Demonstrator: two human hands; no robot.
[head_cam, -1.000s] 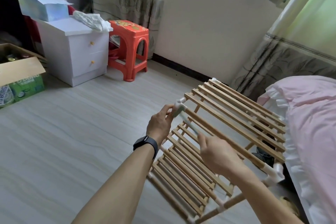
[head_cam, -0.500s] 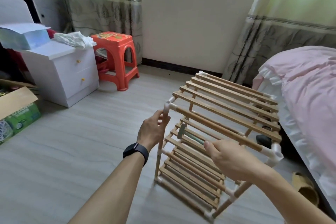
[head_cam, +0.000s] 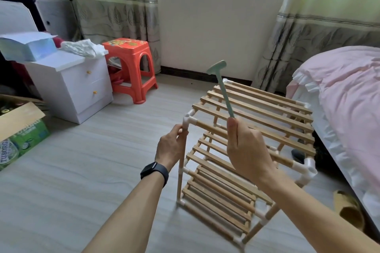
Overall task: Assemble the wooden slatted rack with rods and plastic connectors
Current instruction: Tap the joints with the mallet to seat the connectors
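A wooden slatted rack (head_cam: pixel 257 117) with three tiers stands upright on the floor between my arms. White plastic connectors join its rods, one at the near top left corner (head_cam: pixel 188 119) and one at the near top right corner (head_cam: pixel 307 167). My left hand (head_cam: pixel 170 147) grips the front left upright rod just under the corner connector. My right hand (head_cam: pixel 245 150) holds the handle of a small pale green plastic mallet (head_cam: pixel 221 83), raised with its head up above the top tier.
A white two-drawer cabinet (head_cam: pixel 78 86) and a red plastic stool (head_cam: pixel 131 65) stand to the left. A cardboard box (head_cam: pixel 18 129) sits at the far left. A pink bed (head_cam: pixel 345 96) runs along the right, with a slipper (head_cam: pixel 349 209) on the floor beside it.
The rack has gone from tilted to standing upright. My right hand has lifted the green mallet from low against the slats to above the top tier. My left hand moved down onto the upright rod.
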